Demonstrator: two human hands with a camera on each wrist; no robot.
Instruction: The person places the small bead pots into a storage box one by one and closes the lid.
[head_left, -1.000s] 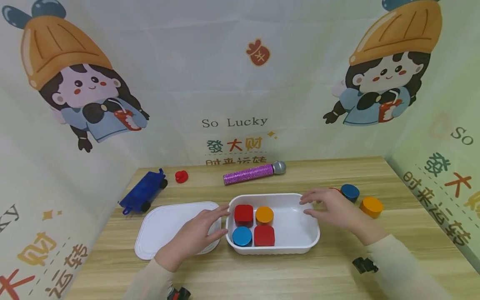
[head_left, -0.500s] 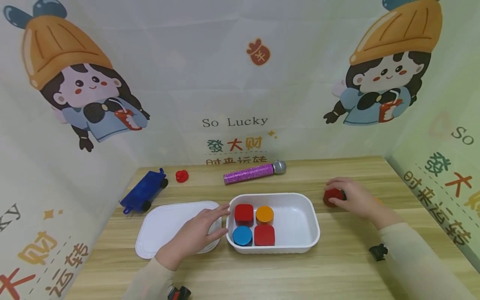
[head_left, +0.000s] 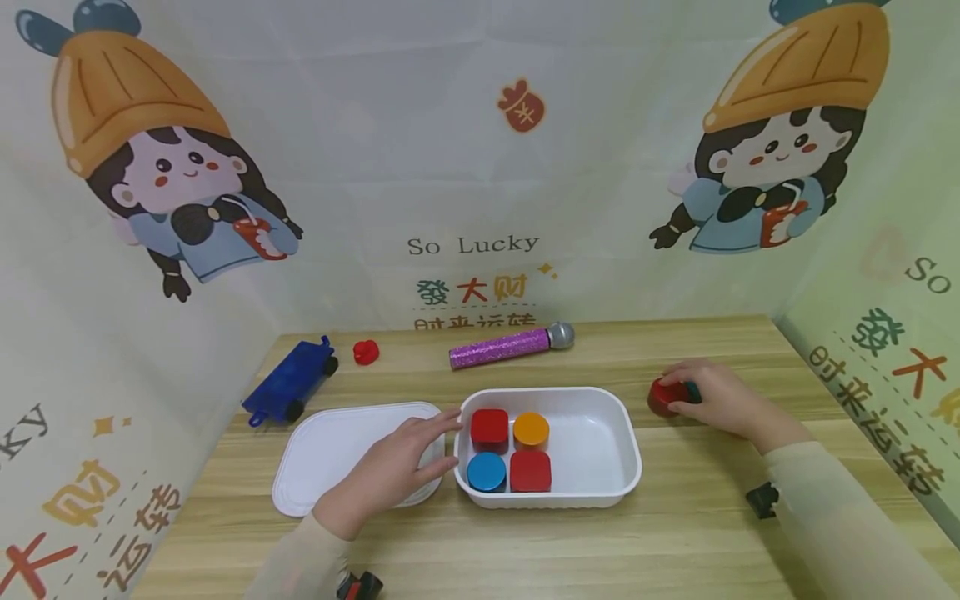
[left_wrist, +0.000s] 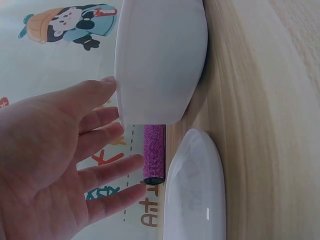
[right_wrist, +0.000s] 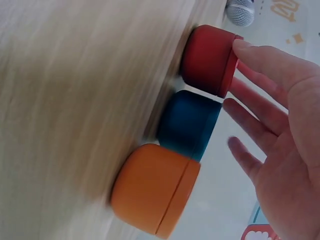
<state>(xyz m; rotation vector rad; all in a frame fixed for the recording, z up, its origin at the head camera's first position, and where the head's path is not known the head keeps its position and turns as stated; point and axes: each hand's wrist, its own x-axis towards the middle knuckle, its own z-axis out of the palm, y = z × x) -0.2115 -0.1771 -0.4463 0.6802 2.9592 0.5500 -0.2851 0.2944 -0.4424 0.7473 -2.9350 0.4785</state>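
Observation:
In the head view, my left hand (head_left: 393, 467) lies over the white lid (head_left: 315, 467), its thumb and fingertips at the left rim of the white plastic box (head_left: 630, 467). The left wrist view shows those fingers spread and nearly straight. Inside the box are two red square jars (head_left: 530, 472), an orange round jar (head_left: 531, 430) and a blue round jar (head_left: 487, 472). To the right, my right hand (head_left: 720, 400) pinches a red round jar (right_wrist: 210, 60) by its lid, thumb on the near side. Beside it stand a blue jar (right_wrist: 187, 122) and an orange jar (right_wrist: 155, 190).
A purple glittery toy microphone (head_left: 502, 347) lies behind the box. At the back left are a blue toy wagon (head_left: 292, 381) with black wheels and a small red object (head_left: 366, 352). A printed cloth (head_left: 375, 167) encloses the wooden table (head_left: 555, 550) at the back and sides.
My right hand has moved right from the box's right end to the red round jar and now pinches it. My left hand stays at the box's rim.

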